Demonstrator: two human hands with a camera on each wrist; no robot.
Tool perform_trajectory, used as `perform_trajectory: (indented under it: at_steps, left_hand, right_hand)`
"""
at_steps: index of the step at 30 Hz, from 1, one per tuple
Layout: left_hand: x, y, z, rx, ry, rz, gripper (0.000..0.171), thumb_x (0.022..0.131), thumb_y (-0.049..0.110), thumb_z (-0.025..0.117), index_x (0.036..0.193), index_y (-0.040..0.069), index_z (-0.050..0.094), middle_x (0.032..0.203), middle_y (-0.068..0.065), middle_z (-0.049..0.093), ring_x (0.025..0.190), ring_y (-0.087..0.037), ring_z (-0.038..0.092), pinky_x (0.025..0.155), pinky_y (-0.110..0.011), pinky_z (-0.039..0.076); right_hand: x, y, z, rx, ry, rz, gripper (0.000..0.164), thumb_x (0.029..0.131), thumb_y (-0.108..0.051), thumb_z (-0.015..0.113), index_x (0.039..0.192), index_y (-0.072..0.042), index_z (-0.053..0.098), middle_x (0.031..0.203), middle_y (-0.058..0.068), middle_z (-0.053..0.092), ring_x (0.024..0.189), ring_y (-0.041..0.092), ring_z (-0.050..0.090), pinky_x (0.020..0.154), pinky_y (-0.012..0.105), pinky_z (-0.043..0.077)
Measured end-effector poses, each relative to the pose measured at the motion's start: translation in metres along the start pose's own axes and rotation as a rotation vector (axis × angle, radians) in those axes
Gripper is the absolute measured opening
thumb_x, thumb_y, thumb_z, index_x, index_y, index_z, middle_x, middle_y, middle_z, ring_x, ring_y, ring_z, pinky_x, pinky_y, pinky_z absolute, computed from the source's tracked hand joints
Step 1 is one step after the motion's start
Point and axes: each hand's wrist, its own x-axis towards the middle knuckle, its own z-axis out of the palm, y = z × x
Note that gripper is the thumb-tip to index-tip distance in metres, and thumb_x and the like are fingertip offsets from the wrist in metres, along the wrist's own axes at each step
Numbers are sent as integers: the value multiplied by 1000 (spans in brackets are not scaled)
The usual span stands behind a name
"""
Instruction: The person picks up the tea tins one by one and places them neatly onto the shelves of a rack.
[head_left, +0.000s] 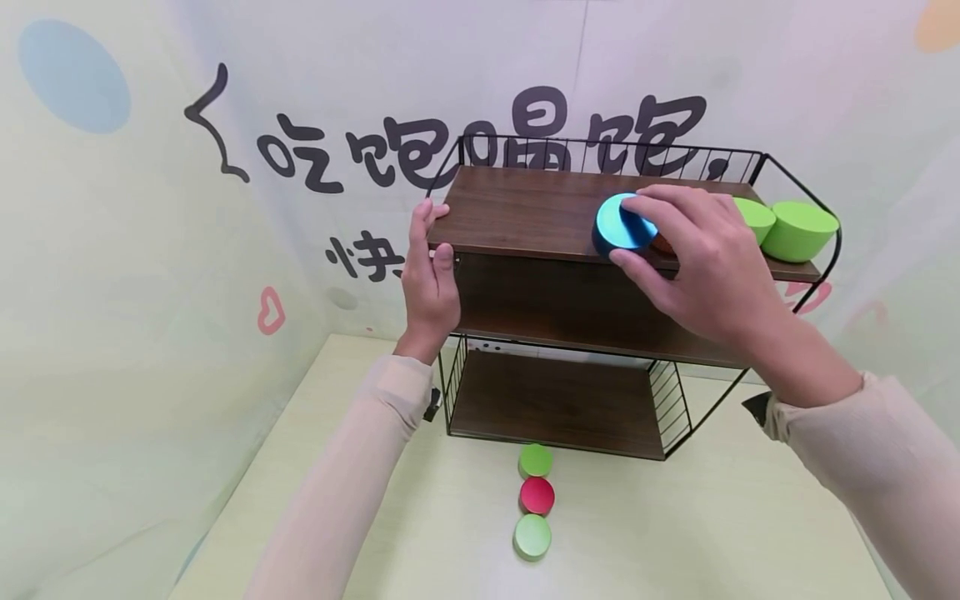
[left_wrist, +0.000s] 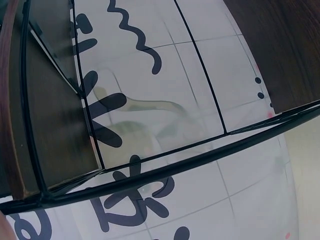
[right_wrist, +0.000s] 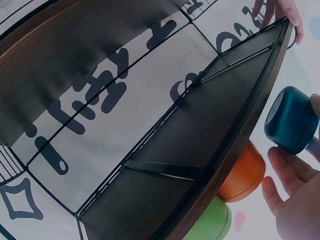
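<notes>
My right hand (head_left: 712,258) pinches a round blue metallic tin (head_left: 618,223) between thumb and fingers, over the front edge of the dark wooden top shelf (head_left: 517,200). In the right wrist view the blue tin (right_wrist: 290,120) is tilted, with a gap between it and the shelf edge. An orange tin (right_wrist: 245,175), mostly hidden by my hand in the head view, stands beside it. Two green containers (head_left: 799,232) sit at the shelf's right end. My left hand (head_left: 431,292) grips the left end of the top shelf, thumb at its front edge.
The black wire rack (head_left: 678,408) has a middle board (head_left: 570,300) and a bottom board (head_left: 555,400). On the pale table (head_left: 420,533) before it, a green tin (head_left: 536,460), a red tin (head_left: 537,496) and a light green tin (head_left: 532,536) form a line. A printed curtain (head_left: 300,50) hangs behind.
</notes>
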Motion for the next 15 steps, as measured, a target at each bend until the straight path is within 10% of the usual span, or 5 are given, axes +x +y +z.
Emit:
perform_trajectory:
  at_steps: [15]
  left_hand:
    - [0, 0, -1, 4, -5, -5, 53, 108, 38, 36, 144, -1, 37, 135, -12, 57, 134, -21, 47, 111, -38, 34]
  right_hand:
    - [3, 9, 3, -48, -47, 97, 51, 84, -22, 80, 126, 0, 64, 124, 19, 64, 119, 39, 55, 98, 54, 38]
